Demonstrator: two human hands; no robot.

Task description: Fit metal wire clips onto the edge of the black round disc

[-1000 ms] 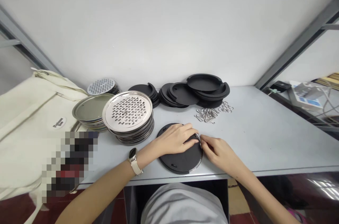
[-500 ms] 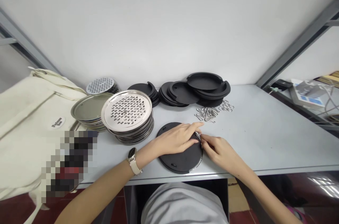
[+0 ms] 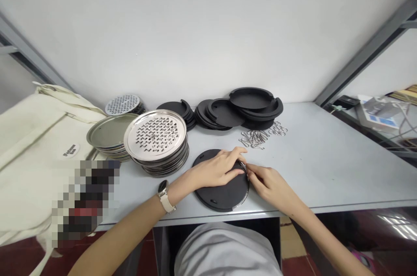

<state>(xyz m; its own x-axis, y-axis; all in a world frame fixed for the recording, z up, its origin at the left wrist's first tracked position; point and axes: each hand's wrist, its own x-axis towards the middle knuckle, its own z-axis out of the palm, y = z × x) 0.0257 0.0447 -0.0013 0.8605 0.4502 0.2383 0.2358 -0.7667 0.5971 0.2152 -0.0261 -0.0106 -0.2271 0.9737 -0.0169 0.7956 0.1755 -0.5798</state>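
Note:
A round black disc (image 3: 224, 195) with small slots lies flat near the table's front edge. A shiny metal rim shows along its right side. My left hand (image 3: 219, 169) rests across the top of the disc, fingers and thumb apart. Between the hands, at the disc's right edge, is a small metal wire hook (image 3: 243, 166). The closed fingertips of my right hand (image 3: 265, 182) pinch at that hook and edge; the exact grip is partly hidden. Behind the disc lies a pile of similar wire hooks (image 3: 256, 138), with metal rings (image 3: 278, 128) beside it.
Left of the disc stands a stack of round metal grater plates (image 3: 156, 137), beside another stack of plain plates (image 3: 112, 132). Black round trays (image 3: 250, 98) and black discs (image 3: 174, 111) sit along the wall. A cream bag (image 3: 39, 145) is at far left.
The fingers of my left hand have bent slightly and drawn back from the disc's far edge. My right hand stays pinched at the same spot.

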